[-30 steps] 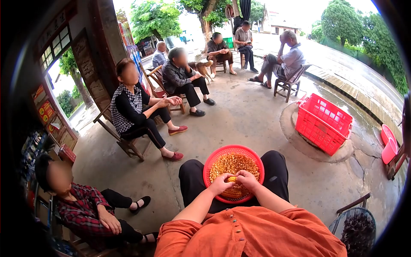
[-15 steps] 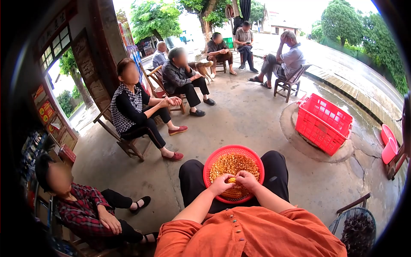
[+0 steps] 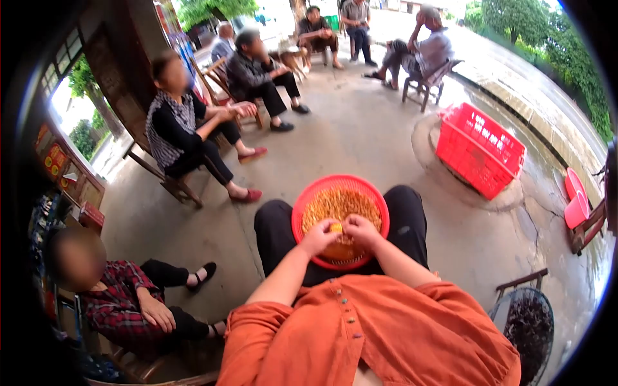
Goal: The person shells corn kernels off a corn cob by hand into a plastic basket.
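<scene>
A short yellow corn cob (image 3: 336, 228) shows between my two hands, over a round red plastic basket (image 3: 298, 212) on my lap. My left hand (image 3: 318, 238) is closed around the cob. My right hand (image 3: 362, 231) has its fingers curled in at the cob's other side; its fingertips are partly hidden and blurred. Loose corn kernels (image 3: 341, 202) fill much of the basket below and beyond my hands. The basket sits between my knees, in dark trousers.
A red plastic crate (image 3: 479, 154) stands on the concrete floor to the right, with pink basins (image 3: 577, 209) farther right. A net-like container (image 3: 528, 328) of dark material is at lower right. Several people sit around, the nearest in a plaid shirt (image 3: 122, 309) at lower left.
The view has tilted down, so surroundings sit higher in the picture. The cob now shows more beside my left hand, and my right hand sits slightly apart from it.
</scene>
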The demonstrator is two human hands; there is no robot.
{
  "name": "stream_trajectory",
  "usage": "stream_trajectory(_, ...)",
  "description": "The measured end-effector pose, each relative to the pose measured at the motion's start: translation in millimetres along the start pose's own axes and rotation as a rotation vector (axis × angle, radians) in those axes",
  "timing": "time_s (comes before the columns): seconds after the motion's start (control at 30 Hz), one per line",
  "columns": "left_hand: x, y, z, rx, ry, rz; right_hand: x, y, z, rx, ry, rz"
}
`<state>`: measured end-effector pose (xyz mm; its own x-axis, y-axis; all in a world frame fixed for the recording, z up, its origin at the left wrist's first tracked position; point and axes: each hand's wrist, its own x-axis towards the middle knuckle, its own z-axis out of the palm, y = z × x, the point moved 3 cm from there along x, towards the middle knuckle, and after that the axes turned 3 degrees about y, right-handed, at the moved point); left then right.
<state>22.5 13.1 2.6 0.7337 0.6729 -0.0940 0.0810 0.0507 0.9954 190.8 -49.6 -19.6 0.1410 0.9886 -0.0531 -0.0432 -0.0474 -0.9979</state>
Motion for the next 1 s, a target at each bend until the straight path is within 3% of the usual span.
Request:
stream_trajectory(0.17,4.6,-4.4,-4.3,-0.043,0.037,-0.022,-4.4,-16.5,4.4,0.234,0.042,-0.001)
stream_trajectory(0.33,-1.1,9.2,-2.8,-0.066,0.020,-0.033,-3.5,-14.6,6.4,0.105,-0.012,-0.046)
stream_trajectory(0.5,-0.2,7.8,-4.1,-0.026,0.081,-0.010,0.8,-6.1,0.7,0.239,-0.017,0.004)
stream_trajectory(0.67,0.3,4.8,-4.9,0.028,0.090,-0.064,-0.8,-8.9,3.2,0.206,0.070,0.008)
stream_trajectory(0.73,-0.9,8.6,-3.8,0.101,0.093,0.023,0.2,-6.2,3.6,0.134,0.016,0.112)
stream_trajectory(0.83,-1.6,8.7,-5.6,0.060,0.098,-0.034,-4.4,-13.2,3.4,-0.030,0.017,0.002)
stream_trajectory(1.0,-0.7,5.7,-5.8,-0.051,0.076,0.033,-5.4,-14.9,4.0,0.208,0.067,0.073)
